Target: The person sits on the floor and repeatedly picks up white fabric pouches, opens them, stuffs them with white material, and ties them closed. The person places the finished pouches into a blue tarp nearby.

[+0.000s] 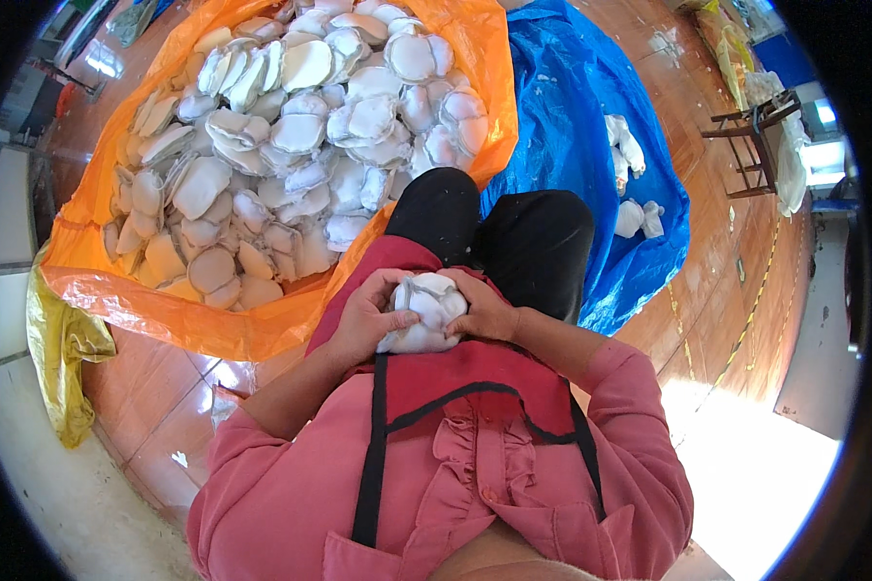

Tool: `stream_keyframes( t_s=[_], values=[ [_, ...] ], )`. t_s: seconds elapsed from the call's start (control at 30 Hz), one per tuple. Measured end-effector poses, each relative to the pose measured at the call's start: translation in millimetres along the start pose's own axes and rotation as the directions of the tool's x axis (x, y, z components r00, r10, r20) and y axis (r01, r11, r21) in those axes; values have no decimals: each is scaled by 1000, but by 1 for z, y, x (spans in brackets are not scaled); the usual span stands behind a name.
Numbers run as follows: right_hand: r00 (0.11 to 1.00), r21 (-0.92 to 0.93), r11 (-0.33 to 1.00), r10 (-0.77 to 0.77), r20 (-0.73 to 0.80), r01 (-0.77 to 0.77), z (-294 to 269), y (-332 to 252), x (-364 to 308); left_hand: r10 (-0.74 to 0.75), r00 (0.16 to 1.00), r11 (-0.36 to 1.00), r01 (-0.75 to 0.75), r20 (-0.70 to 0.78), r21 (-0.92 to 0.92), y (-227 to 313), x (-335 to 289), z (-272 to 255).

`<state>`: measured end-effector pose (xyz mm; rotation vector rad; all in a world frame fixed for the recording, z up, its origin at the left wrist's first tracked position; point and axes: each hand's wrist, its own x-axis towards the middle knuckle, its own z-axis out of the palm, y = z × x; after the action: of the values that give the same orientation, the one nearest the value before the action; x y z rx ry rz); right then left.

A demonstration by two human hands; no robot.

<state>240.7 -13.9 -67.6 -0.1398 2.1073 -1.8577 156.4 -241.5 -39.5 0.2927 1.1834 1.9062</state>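
In my lap, both hands grip a bunched white padded cloth piece [422, 315], soft and rounded, with folds on its top. My left hand [370, 315] closes on its left side, the thumb pressed against the front. On the other side my right hand [482, 308] curls its fingers and thumb round the edge. Ahead and to the left lies a big heap of white rounded pads [305, 136], many in small stacks, inside an orange plastic sheet [194, 324]. A few white puffed cloth pieces [630, 219] rest on the blue plastic sheet [572, 126] at the right.
Beyond the blue sheet stands a brown wooden stool [756, 145] with a pale plastic bag hanging by it. A yellow plastic sack [60, 358] lies at the left by the wall. Reddish tiles [140, 407] cover the floor, with white scraps on them.
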Motion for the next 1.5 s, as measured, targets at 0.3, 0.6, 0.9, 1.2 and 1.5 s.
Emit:
stream_keyframes(
  t_s=[0.3,0.6,0.9,1.2,1.5],
  values=[
    [978,175,969,150,146,-175,-14,-15,23,111,992,994,-112,-65,-10,3,2,8],
    [996,565,825,72,-61,-25,-24,-11,12,190,953,960,-230,-236,-158,25,4,-8],
    [959,666,746,194,-208,-7,11,-26,34,451,889,825,-383,-76,415,20,4,-5],
    [964,773,630,153,-217,74,12,-8,32,325,920,575,-377,221,726,44,-4,-12],
    [969,811,561,60,-240,167,19,5,26,321,925,395,-326,204,859,36,7,-4]
  ],
)
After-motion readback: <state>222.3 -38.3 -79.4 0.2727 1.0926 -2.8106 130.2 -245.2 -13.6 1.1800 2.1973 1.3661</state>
